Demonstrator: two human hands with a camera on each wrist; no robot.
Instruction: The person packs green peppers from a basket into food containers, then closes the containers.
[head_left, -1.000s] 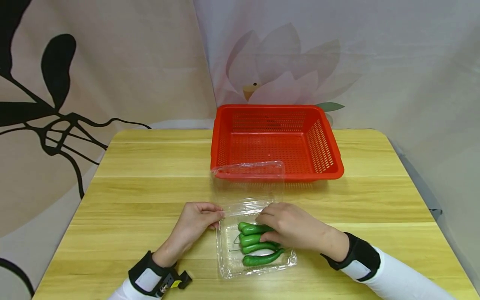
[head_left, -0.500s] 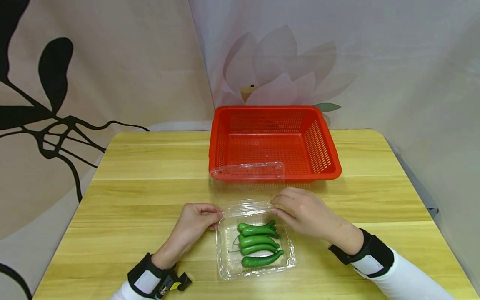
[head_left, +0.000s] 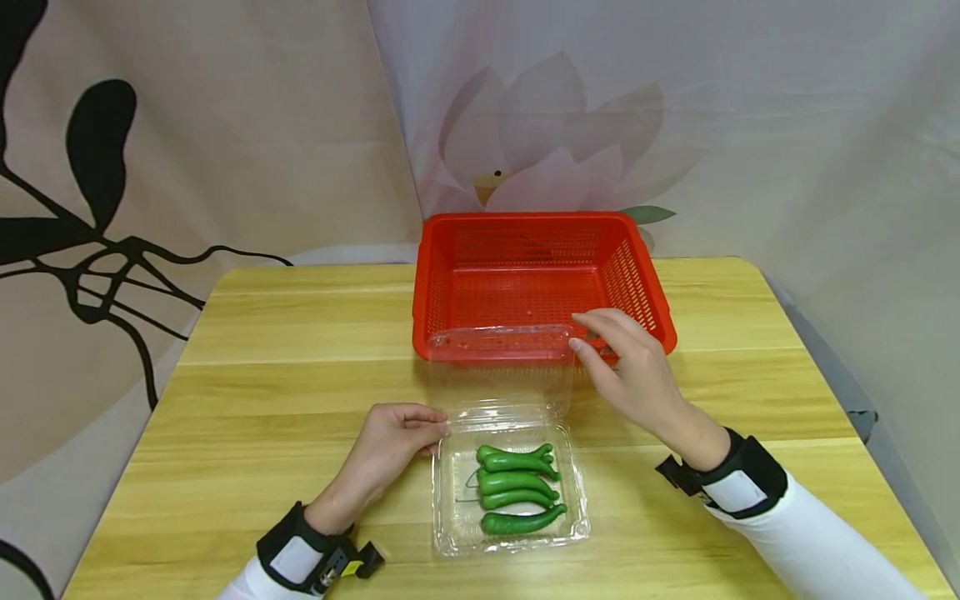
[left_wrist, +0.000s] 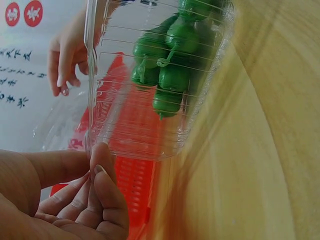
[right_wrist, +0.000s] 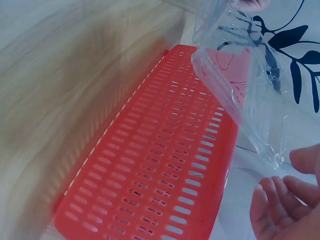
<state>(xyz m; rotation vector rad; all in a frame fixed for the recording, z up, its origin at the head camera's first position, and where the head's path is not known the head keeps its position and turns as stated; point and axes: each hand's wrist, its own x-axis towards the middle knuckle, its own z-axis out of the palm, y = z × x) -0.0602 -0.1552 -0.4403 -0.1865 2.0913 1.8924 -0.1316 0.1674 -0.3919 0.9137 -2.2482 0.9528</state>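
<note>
A clear plastic clamshell box (head_left: 457,533) lies on the table with its lid (head_left: 498,385) raised on the far side. Several green chili peppers (head_left: 516,482) lie side by side in its base. My left hand (head_left: 392,443) pinches the box's left edge near the hinge between thumb and fingertips, as the left wrist view also shows (left_wrist: 85,190). By the lid's upper right corner is my right hand (head_left: 633,371), thumb and fingers spread apart. In the right wrist view a small gap shows between the right hand (right_wrist: 287,202) and the lid (right_wrist: 240,110).
Just behind the lid stands a red perforated plastic basket (head_left: 422,292), partly seen through the clear plastic. It sits at the far edge of the wooden table (head_left: 300,333). A printed curtain (head_left: 300,125) hangs behind.
My right hand has left the peppers, passed the box's hinge on the right, and moved up to the lid's upper right corner. My left hand stays at the left edge.
</note>
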